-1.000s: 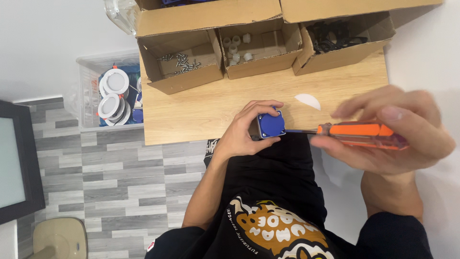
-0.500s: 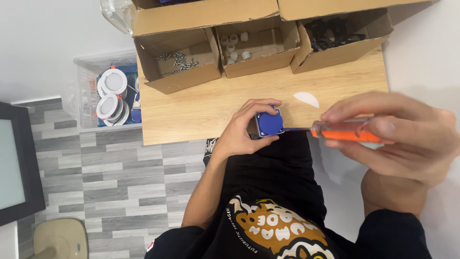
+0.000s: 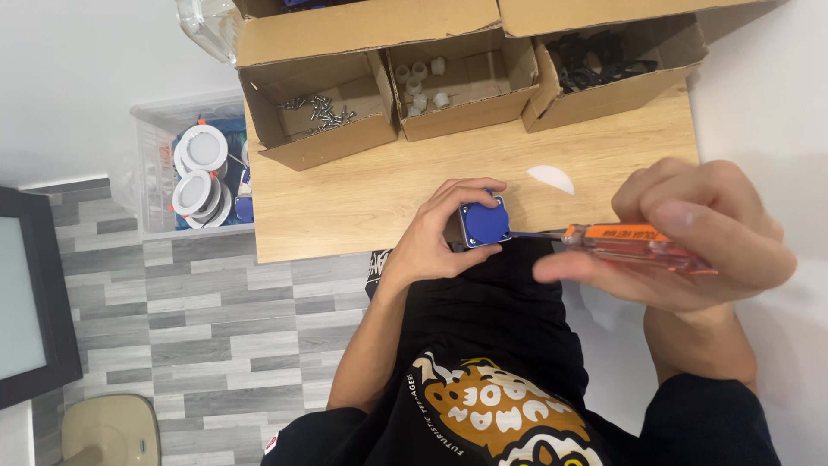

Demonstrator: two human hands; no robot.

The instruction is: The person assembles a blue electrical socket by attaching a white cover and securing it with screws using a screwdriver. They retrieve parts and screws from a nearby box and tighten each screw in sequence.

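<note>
Seen from above, a wooden counter (image 3: 345, 194) carries three open brown cardboard boxes along its far edge: the left box (image 3: 315, 108) holds loose metal screws, the middle box (image 3: 448, 86) holds small white plastic pieces, and the right box (image 3: 604, 73) holds black parts. A thin white half-round piece (image 3: 552, 179) lies flat on the wood near the right box. On the grey plank floor to the left of the counter stands a clear plastic bin (image 3: 190, 173) with round white discs stacked on edge. The left hand (image 3: 440, 229) is curled closed around a small blue square block (image 3: 483, 223) at the counter's near edge, just above the person's black-clad lap; the block's flat blue face, with small dots at its corners, tilts up toward the camera. The right hand (image 3: 690, 237) is wrapped shut around the orange, see-through handle of a screwdriver (image 3: 621, 244), which bears a dark strip of print. The screwdriver's long axis runs nearly level from right to left, its slim metal shaft pointing left and meeting the right side of the blue block.
</note>
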